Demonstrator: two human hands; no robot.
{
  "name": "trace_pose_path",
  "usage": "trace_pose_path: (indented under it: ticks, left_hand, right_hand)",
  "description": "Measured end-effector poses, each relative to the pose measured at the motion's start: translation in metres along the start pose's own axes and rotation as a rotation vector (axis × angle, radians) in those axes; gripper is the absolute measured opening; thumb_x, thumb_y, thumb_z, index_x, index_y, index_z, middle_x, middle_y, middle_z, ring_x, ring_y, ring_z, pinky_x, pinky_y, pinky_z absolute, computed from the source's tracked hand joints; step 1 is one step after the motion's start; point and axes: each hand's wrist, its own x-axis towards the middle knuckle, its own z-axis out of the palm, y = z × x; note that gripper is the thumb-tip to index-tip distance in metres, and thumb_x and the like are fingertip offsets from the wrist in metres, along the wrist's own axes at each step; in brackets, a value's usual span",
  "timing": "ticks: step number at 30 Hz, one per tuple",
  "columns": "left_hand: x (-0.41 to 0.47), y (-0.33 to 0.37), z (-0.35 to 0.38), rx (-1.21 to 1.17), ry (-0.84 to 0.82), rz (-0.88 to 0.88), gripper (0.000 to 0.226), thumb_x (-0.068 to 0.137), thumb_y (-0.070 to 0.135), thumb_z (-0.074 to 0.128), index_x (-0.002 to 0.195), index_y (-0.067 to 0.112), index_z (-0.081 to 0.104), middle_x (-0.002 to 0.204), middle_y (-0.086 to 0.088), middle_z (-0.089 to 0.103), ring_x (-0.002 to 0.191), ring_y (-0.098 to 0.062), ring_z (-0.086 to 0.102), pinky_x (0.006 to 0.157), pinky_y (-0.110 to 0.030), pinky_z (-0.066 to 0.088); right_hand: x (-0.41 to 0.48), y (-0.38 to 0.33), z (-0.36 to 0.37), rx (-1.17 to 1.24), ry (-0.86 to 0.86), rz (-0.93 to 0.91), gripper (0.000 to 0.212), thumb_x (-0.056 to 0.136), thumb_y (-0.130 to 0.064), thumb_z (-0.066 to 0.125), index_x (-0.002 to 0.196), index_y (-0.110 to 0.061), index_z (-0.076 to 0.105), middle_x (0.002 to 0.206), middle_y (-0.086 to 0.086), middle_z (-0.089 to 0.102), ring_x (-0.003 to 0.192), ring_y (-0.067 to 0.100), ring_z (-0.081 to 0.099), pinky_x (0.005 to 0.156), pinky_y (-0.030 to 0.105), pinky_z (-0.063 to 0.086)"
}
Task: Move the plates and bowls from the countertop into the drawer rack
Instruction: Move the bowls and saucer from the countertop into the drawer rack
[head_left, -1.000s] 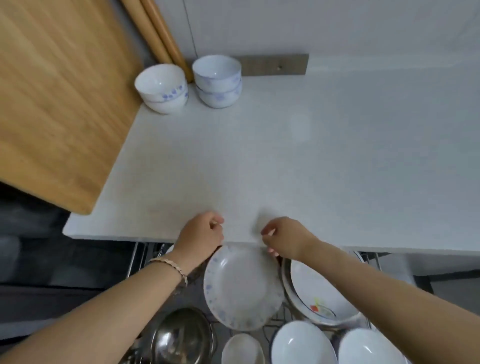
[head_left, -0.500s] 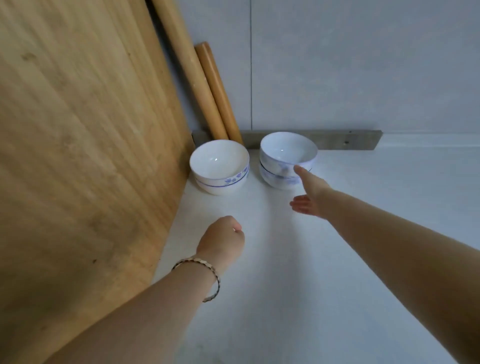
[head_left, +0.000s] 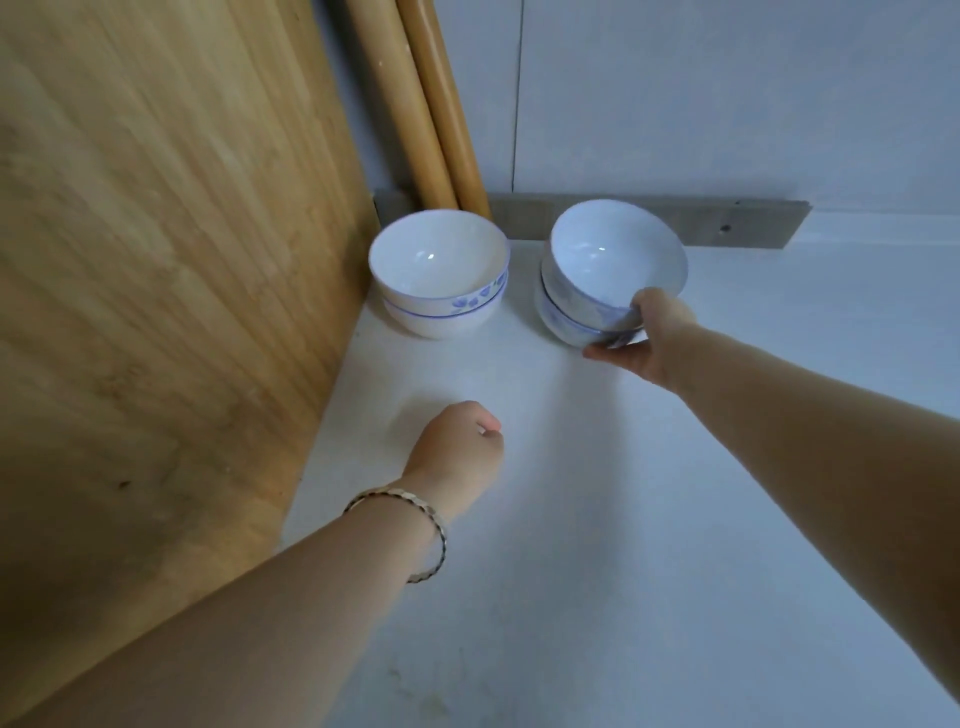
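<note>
Two stacks of white bowls with blue flower prints stand at the back of the white countertop (head_left: 649, 519). The left bowl stack (head_left: 439, 270) sits beside the wooden board. The right bowl stack (head_left: 608, 270) is tilted toward me, with my right hand (head_left: 647, 338) gripping its near side, thumb on the upper rim and fingers under the bottom bowl. My left hand (head_left: 457, 452), wearing a bracelet, rests as a closed fist on the counter in front of the left stack, holding nothing. The drawer rack is out of view.
A large wooden cutting board (head_left: 156, 286) leans along the left side. Two wooden rolling pins (head_left: 431, 109) stand in the corner against the grey wall, behind the left stack. A grey strip (head_left: 727, 223) runs along the wall's base.
One second ago both hands were at a plate over the drawer rack. The view then rose to the counter, and my right hand reached forward and has taken hold of the right bowl stack, tilting it.
</note>
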Motion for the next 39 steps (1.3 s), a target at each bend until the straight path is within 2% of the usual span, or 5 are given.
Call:
trace_pose_path:
  ticks: [4,9,12,24,39]
  left_hand:
    - [-0.029,0.02,0.008,-0.333,-0.015,-0.055,0.015,0.092,0.006,0.041,0.095,0.013,0.054,0.07,-0.005,0.055,0.044,-0.011,0.059,0.048,-0.019,0.041]
    - [-0.089,0.052,0.014,-0.555,-0.201,-0.155,0.054,0.09,0.046,0.05,0.14,0.04,0.029,0.124,0.003,0.037,0.113,-0.035,0.053,0.072,-0.043,0.053]
    - [-0.134,0.055,0.019,-0.521,-0.363,-0.187,0.077,0.071,0.059,0.062,0.139,0.045,0.029,0.137,0.001,0.041,0.112,-0.044,0.057,0.072,-0.048,0.058]
    - [-0.359,-0.043,0.089,-0.373,-0.407,-0.324,0.061,0.07,0.01,0.046,0.123,0.038,0.036,0.114,-0.007,0.056,0.085,-0.037,0.065,0.059,-0.036,0.061]
    - [-0.341,-0.223,0.098,-0.115,-0.173,-0.64,0.059,0.093,-0.002,0.037,0.145,0.026,0.03,0.134,-0.014,0.045,0.123,-0.037,0.047,0.078,-0.043,0.052]
  right_hand:
    - [-0.028,0.023,-0.036,-0.002,-0.035,0.039,0.025,0.088,0.001,0.032,0.111,-0.006,0.038,0.109,0.023,0.048,0.115,0.048,0.054,0.09,0.056,0.048]
    - [-0.087,0.046,-0.105,-0.194,-0.143,0.102,0.03,0.085,0.003,0.032,0.112,0.0,0.044,0.083,0.018,0.053,0.067,0.036,0.057,0.077,0.054,0.054]
    - [-0.14,0.048,-0.145,-0.383,-0.229,0.106,0.029,0.084,0.002,0.036,0.108,-0.005,0.051,0.081,0.016,0.059,0.067,0.032,0.061,0.07,0.045,0.058]
    - [-0.325,0.135,-0.277,-0.881,-0.51,0.071,0.029,0.073,-0.028,0.042,0.1,-0.027,0.053,0.07,0.004,0.068,0.051,0.014,0.065,0.053,0.029,0.057]
    - [-0.313,0.355,-0.214,-0.844,-0.462,0.394,0.053,0.09,-0.008,0.041,0.138,-0.029,0.032,0.112,0.006,0.054,0.101,0.029,0.055,0.079,0.036,0.058]
